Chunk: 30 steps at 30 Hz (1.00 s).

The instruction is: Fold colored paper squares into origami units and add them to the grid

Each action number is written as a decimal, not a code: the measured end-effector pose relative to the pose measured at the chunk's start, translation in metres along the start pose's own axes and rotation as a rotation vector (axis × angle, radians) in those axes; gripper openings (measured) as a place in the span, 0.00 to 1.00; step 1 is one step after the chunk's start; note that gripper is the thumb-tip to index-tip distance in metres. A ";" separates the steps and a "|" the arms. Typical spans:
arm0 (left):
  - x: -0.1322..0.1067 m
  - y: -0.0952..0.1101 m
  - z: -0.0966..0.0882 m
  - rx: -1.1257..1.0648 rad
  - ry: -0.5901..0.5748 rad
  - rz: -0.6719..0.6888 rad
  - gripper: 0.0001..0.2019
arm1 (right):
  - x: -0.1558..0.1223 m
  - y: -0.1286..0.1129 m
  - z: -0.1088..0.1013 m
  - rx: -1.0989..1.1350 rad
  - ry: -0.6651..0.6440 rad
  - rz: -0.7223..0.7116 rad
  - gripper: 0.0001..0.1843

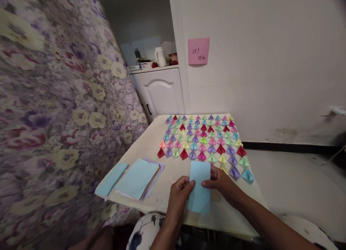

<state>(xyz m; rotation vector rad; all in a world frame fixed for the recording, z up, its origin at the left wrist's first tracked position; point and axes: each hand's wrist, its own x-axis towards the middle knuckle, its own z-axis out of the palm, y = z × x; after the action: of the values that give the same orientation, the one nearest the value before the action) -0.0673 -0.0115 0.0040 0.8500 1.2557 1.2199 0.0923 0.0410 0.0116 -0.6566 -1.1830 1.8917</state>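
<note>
A light blue strip of paper (199, 197) is held upright between my two hands, above the near edge of the table. My left hand (180, 192) pinches its left side, thumb on the front face. On the opposite side my right hand (219, 181) grips it the same way, its thumb laid on the paper and its other fingers behind. Just beyond the strip stand rows of small folded paper pieces (194, 155) in red, purple, green, yellow, pink and blue. To the left lies a stack of coloured paper sheets (139, 178), blue on top.
A smaller pile of blue paper (111, 179) lies at the table's left corner. The cream table (143, 142) meets the wall at the back. A floral curtain (81, 116) hangs at left. Behind is a white cabinet (159, 91) holding a white jug (160, 57); a pink note (198, 52) is on the wall.
</note>
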 end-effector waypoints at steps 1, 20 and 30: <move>0.000 0.000 0.000 -0.006 0.004 -0.009 0.15 | 0.000 0.000 0.001 0.000 -0.011 -0.005 0.28; 0.010 -0.001 0.010 0.000 -0.073 0.028 0.11 | 0.006 -0.001 -0.014 -0.103 0.145 -0.052 0.24; 0.008 0.006 0.007 -0.090 0.002 0.069 0.12 | 0.006 0.002 -0.016 -0.208 0.085 -0.049 0.21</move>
<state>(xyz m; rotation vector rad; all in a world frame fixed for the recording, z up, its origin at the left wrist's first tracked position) -0.0630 -0.0011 0.0094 0.8326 1.1719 1.3227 0.0999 0.0533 0.0026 -0.8047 -1.3394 1.6975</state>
